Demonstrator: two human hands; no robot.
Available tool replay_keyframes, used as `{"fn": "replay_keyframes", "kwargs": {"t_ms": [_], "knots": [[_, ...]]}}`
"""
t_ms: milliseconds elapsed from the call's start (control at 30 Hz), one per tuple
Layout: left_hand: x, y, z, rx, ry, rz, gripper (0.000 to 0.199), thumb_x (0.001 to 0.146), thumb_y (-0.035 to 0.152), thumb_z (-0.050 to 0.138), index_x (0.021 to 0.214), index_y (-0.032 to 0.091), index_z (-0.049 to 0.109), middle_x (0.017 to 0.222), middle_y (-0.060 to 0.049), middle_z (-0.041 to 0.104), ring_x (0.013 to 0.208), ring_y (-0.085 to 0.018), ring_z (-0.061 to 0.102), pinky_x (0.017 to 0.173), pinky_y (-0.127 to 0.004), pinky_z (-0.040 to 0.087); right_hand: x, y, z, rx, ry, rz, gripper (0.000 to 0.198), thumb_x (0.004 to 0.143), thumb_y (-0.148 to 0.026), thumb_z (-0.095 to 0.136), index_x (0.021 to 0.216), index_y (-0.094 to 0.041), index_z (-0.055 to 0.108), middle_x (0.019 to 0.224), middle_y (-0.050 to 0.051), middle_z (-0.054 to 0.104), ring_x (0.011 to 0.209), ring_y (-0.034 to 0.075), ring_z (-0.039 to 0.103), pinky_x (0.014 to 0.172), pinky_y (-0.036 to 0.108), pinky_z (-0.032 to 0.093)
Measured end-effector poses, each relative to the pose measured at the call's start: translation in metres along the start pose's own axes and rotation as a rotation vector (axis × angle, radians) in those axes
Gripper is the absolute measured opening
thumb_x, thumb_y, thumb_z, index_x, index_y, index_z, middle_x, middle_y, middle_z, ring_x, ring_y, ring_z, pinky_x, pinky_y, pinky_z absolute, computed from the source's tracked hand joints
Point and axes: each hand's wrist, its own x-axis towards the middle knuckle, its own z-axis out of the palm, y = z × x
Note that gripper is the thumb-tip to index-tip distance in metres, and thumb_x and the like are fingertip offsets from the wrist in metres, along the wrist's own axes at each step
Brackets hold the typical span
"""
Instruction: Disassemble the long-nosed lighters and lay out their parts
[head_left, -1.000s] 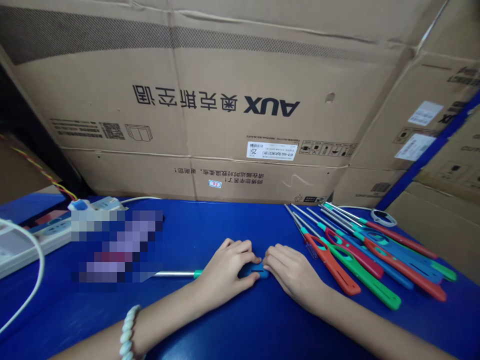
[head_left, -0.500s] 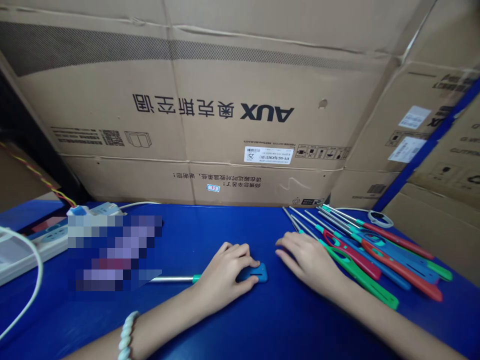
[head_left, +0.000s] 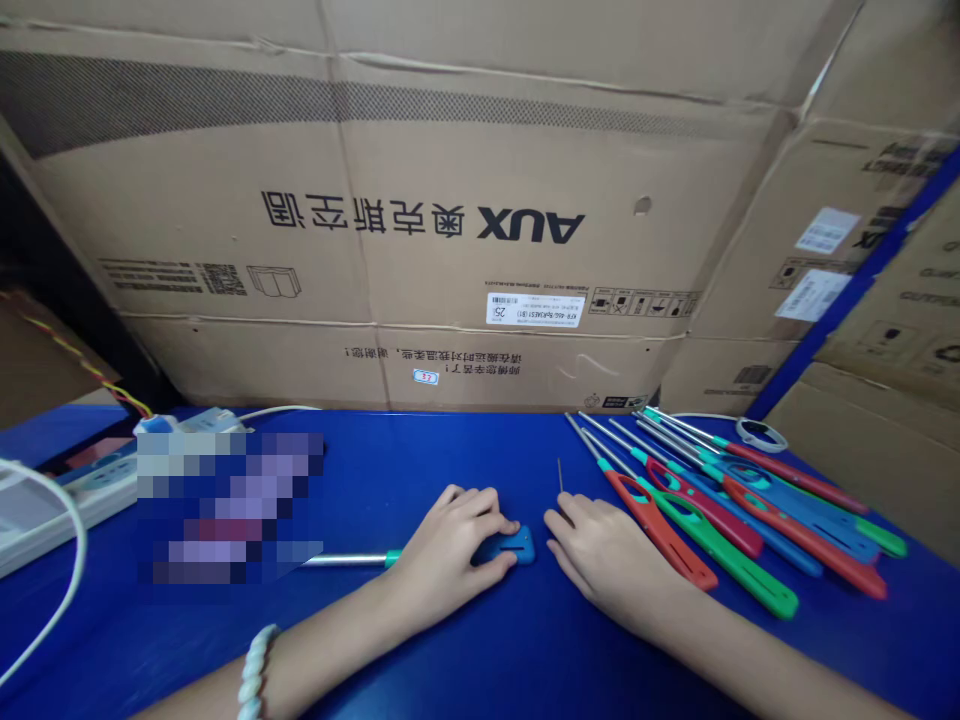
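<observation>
My left hand [head_left: 448,545] is closed on a blue long-nosed lighter [head_left: 523,544] lying on the blue table. The lighter's slotted handle end sticks out past my thumb, while its silver barrel and green collar point left. My palm hides the middle. Just right of it, my right hand [head_left: 604,545] has its fingers curled around a thin metal rod [head_left: 559,476] that points up and away; whatever is inside the fist is hidden. Beside this hand lies an orange-red long lighter [head_left: 667,545], and a green long lighter [head_left: 750,560] is next to it.
Several more long lighters in red, blue, orange and green fan out at the right. A white power strip [head_left: 105,478] with a white cable [head_left: 79,560] stands at the left, near a pixelated patch. A large cardboard box [head_left: 420,280] walls off the back.
My right hand has shifted slightly left and down, away from the lighter pile. The thin rod now shows in its fingers, and the orange-red lighter is uncovered. My left hand stays put.
</observation>
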Motion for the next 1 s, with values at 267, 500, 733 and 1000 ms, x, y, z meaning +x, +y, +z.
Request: {"fn": "replay_keyframes", "kwargs": {"t_ms": [267, 500, 733, 1000], "knots": [[0.002, -0.001, 0.0, 0.0, 0.001, 0.01, 0.021, 0.085, 0.023, 0.064, 0.106, 0.022, 0.063, 0.094, -0.001, 0.058, 0.089, -0.02, 0.055, 0.08, -0.033, 0.034, 0.001, 0.014, 0.006, 0.053, 0.194, -0.315, 0.021, 0.087, -0.004, 0.046, 0.095, -0.016, 0.062, 0.096, 0.009, 0.065, 0.086, 0.022, 0.063, 0.075, 0.035, 0.052], [0.0, 0.0, 0.001, 0.01, -0.011, 0.007, 0.018, 0.086, 0.024, 0.063, 0.104, 0.02, 0.064, 0.095, -0.002, 0.059, 0.09, -0.02, 0.055, 0.081, -0.034, 0.034, 0.001, 0.02, -0.003, 0.518, 0.409, -0.145, 0.019, 0.096, -0.013, 0.038, 0.106, -0.019, 0.053, 0.102, 0.011, 0.061, 0.092, 0.021, 0.062, 0.078, 0.035, 0.053], [0.001, 0.0, 0.001, 0.016, -0.013, 0.014, 0.02, 0.086, 0.024, 0.064, 0.105, 0.02, 0.064, 0.094, -0.002, 0.058, 0.091, -0.02, 0.055, 0.081, -0.033, 0.035, -0.005, 0.007, -0.019, 1.318, 0.383, 0.076, 0.013, 0.099, -0.019, 0.038, 0.106, -0.024, 0.048, 0.097, 0.003, 0.06, 0.077, 0.012, 0.064, 0.072, 0.028, 0.053], [0.0, -0.001, 0.001, 0.023, -0.013, 0.018, 0.021, 0.087, 0.026, 0.062, 0.107, 0.02, 0.063, 0.094, -0.002, 0.058, 0.09, -0.021, 0.055, 0.081, -0.034, 0.035, -0.006, 0.006, -0.017, 1.341, 0.347, 0.074, 0.014, 0.1, -0.021, 0.038, 0.106, -0.025, 0.05, 0.097, 0.002, 0.061, 0.078, 0.012, 0.063, 0.073, 0.029, 0.051]]}}
